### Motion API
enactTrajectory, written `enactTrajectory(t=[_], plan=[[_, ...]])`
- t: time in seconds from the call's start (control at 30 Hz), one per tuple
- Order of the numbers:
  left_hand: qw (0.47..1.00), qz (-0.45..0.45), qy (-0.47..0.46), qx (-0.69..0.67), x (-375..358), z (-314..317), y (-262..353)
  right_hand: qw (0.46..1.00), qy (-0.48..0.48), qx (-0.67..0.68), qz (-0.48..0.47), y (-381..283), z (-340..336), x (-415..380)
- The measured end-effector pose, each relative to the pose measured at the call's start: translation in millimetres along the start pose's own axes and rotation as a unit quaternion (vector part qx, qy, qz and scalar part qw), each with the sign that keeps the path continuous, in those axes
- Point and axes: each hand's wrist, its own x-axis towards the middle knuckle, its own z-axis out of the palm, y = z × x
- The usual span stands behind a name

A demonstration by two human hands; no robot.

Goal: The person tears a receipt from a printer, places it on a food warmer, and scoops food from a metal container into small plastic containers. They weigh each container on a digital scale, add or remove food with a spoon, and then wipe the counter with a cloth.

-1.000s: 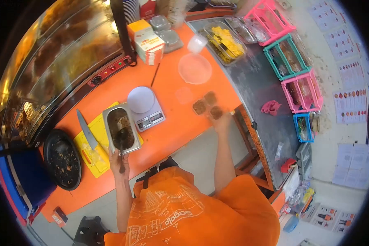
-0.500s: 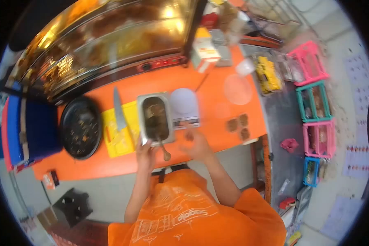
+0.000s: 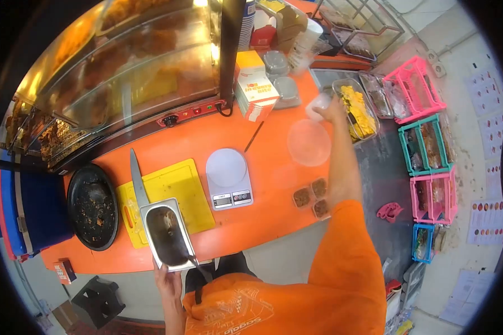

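Observation:
At the table's front edge, my left hand (image 3: 169, 281) grips the near end of a steel food pan (image 3: 183, 226). Dark contents lie inside it, and a spoon (image 3: 198, 268) leans over its near rim. The pan overlaps a yellow cutting board (image 3: 185, 178) and the lower end of a knife (image 3: 136, 173). My right hand (image 3: 335, 113) is stretched far to the right, fingers closed at the rim of a translucent plastic cup (image 3: 319, 107). A digital kitchen scale (image 3: 227, 173) stands between my hands.
A black round pan (image 3: 93, 206) lies left of the board. A round translucent lid (image 3: 309, 143) and several small filled cups (image 3: 311, 198) sit on the orange table. A printed box (image 3: 255, 89) stands by the heated display case (image 3: 151, 72). At right is a tray of yellow pieces (image 3: 359, 111).
My right hand has gone from beside the scale to the plastic cup at the far right. The steel pan, in my left hand, has moved left and toward me, away from the scale.

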Motion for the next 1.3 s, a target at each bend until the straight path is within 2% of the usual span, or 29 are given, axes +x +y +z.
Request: enactTrajectory(t=[0.07, 0.1, 0.13, 0.27, 0.33, 0.37, 0.43, 0.5, 0.53, 0.6, 0.63, 0.7, 0.73, 0.8, 0.83, 0.9, 0.97, 1.03, 1.07, 1.13, 1.17, 1.2, 1.27, 1.3], plan=[[1.0, -0.01, 0.016, 0.0, -0.4, 0.6, -1.6, 0.99, -0.121, -0.024, -0.065, 16.6, 18.6, 25.5], [1.0, -0.014, 0.019, -0.002, -2.3, -0.6, -2.1, 0.98, -0.191, -0.007, -0.057, 8.7, -3.4, 27.2], [1.0, -0.018, 0.021, -0.006, -5.0, -1.4, -2.6, 0.978, -0.199, -0.01, -0.059, 5.1, -13.4, 24.4], [0.999, -0.026, 0.019, -0.021, -2.5, -6.8, -7.5, 0.983, -0.16, 0.03, -0.086, 9.5, -30.5, 18.3], [0.999, -0.017, 0.029, -0.041, 3.1, -3.0, -8.5, 0.993, -0.057, 0.048, -0.093, 16.6, -28.6, 15.9], [0.999, -0.012, 0.011, -0.032, 6.4, -3.2, -8.2, 0.993, -0.057, 0.049, -0.094, 6.6, -46.9, 10.7], [1.0, -0.008, -0.001, -0.029, 13.1, -2.5, -7.5, 0.978, 0.023, 0.203, -0.044, -24.1, -88.0, -12.8], [0.999, -0.017, -0.009, -0.042, 15.0, -17.9, -12.2, 0.925, -0.086, 0.369, -0.032, -77.3, -109.3, -59.8], [0.998, -0.03, -0.008, -0.055, 18.9, -32.6, -15.0, 0.919, -0.104, 0.377, -0.04, -107.2, -103.5, -104.9], [0.995, -0.028, -0.026, -0.093, 27.5, -34.3, -16.7, 0.897, -0.175, 0.319, -0.253, -162.9, -86.8, -193.4], [0.996, -0.019, -0.016, -0.082, 28.4, -31.9, -13.1, 0.862, -0.219, 0.275, -0.365, -174.9, -54.8, -217.4], [0.998, -0.01, 0.027, -0.054, 24.6, -10.4, -0.7, 0.857, -0.272, 0.291, -0.326, -209.7, -48.3, -247.0], [0.999, 0.046, -0.005, -0.004, 20.6, -6.8, -1.7, 0.855, -0.272, 0.292, -0.331, -216.0, -55.5, -248.0], [0.999, 0.03, -0.014, 0.009, 19.6, -1.0, 5.4, 0.874, -0.319, 0.172, -0.323, -238.4, -88.7, -252.0], [0.999, 0.031, -0.011, 0.032, 20.5, -6.2, 4.6, 0.867, -0.324, 0.177, -0.335, -241.0, -92.4, -266.9], [0.999, 0.032, 0.005, -0.011, 22.9, -15.8, -0.4, 0.877, -0.157, 0.282, -0.356, -228.7, -109.0, -309.6], [0.999, 0.04, -0.017, -0.018, 26.6, -6.9, 6.2, 0.797, -0.382, 0.371, -0.286, -239.3, -162.6, -365.8], [0.996, 0.064, -0.055, -0.014, 33.1, 2.4, 10.3, 0.699, -0.376, 0.569, -0.215, -248.0, -172.2, -431.5], [0.996, 0.067, -0.057, -0.022, 36.3, 3.0, 12.3, 0.701, -0.374, 0.565, -0.222, -266.3, -175.4, -439.9], [0.991, 0.061, -0.093, 0.078, 34.8, 1.2, 14.4, 0.694, -0.23, 0.681, -0.036, -298.1, -178.6, -450.8], [0.983, 0.081, -0.104, 0.125, 32.5, 4.2, 17.8, 0.699, -0.208, 0.684, 0.001, -312.4, -169.0, -444.4], [0.983, 0.078, -0.109, 0.124, 29.0, 9.1, 23.1, 0.702, -0.204, 0.683, 0.003, -318.2, -169.9, -434.6], [0.992, 0.033, -0.111, 0.057, 24.7, 16.5, 33.3, 0.742, -0.258, 0.593, -0.177, -316.9, -185.3, -412.1], [0.992, 0.038, -0.111, 0.04, 24.2, 13.4, 32.0, 0.73, -0.235, 0.595, -0.239, -311.3, -205.5, -405.4]])
